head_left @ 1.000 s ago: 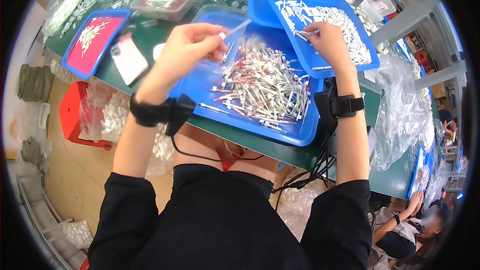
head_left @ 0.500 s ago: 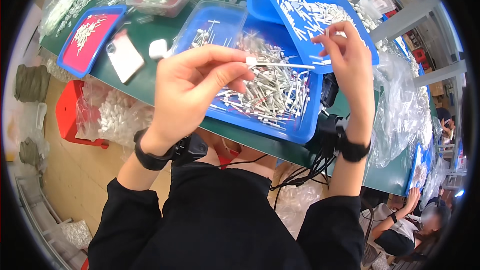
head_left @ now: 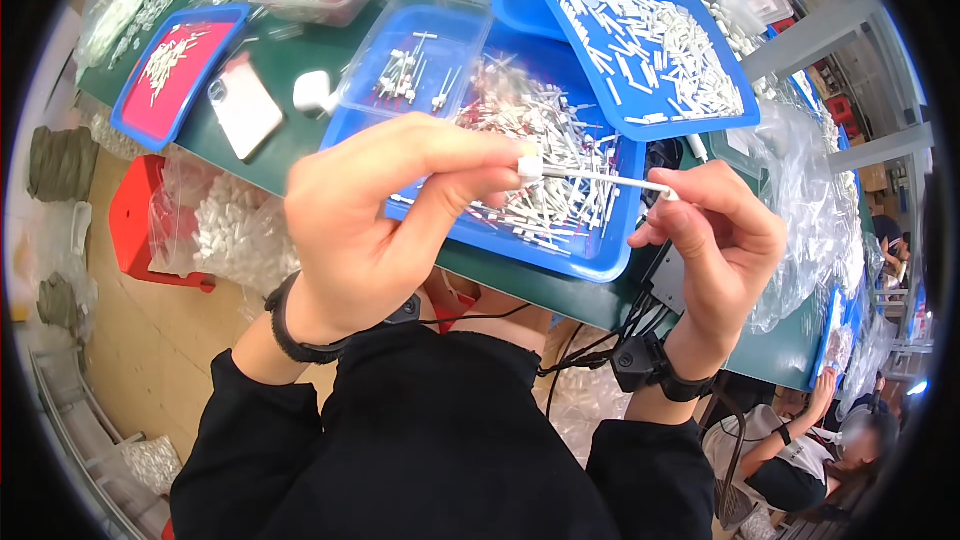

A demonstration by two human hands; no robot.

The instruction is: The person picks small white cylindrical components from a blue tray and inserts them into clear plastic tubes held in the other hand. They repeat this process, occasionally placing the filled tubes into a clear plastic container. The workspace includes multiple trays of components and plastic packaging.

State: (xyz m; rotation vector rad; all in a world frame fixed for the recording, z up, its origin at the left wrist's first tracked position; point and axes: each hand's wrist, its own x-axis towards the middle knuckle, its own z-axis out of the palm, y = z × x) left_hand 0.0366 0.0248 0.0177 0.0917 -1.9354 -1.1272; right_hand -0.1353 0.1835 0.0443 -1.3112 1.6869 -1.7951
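Above a blue tray (head_left: 600, 267), my left hand (head_left: 360, 200) pinches the white block-shaped head (head_left: 530, 168) of a thin white rod (head_left: 600, 176). The rod points right, nearly level. At its far end my right hand (head_left: 722, 240) pinches a small white tube-like piece (head_left: 669, 194) between thumb and forefinger. That piece meets the rod's tip; whether it is over the tip or only against it I cannot tell. Under the rod, the tray holds a heap of similar white rods (head_left: 560, 202). A clear container (head_left: 415, 15) with several headed rods rests on the tray's left part.
A tilted blue tray of short white tubes (head_left: 690, 60) sits back right. Leftward on the green table (head_left: 290, 55) are a phone (head_left: 246, 115), a white case (head_left: 312, 90) and a red-lined blue tray (head_left: 150, 130). Black cables (head_left: 600, 355) hang by the front edge. Another person (head_left: 775, 460) sits lower right.
My right hand has come down from the tilted tray to the rod's end, with a small white piece in its fingers. My left hand, still gripping the rod, has shifted slightly right and down.
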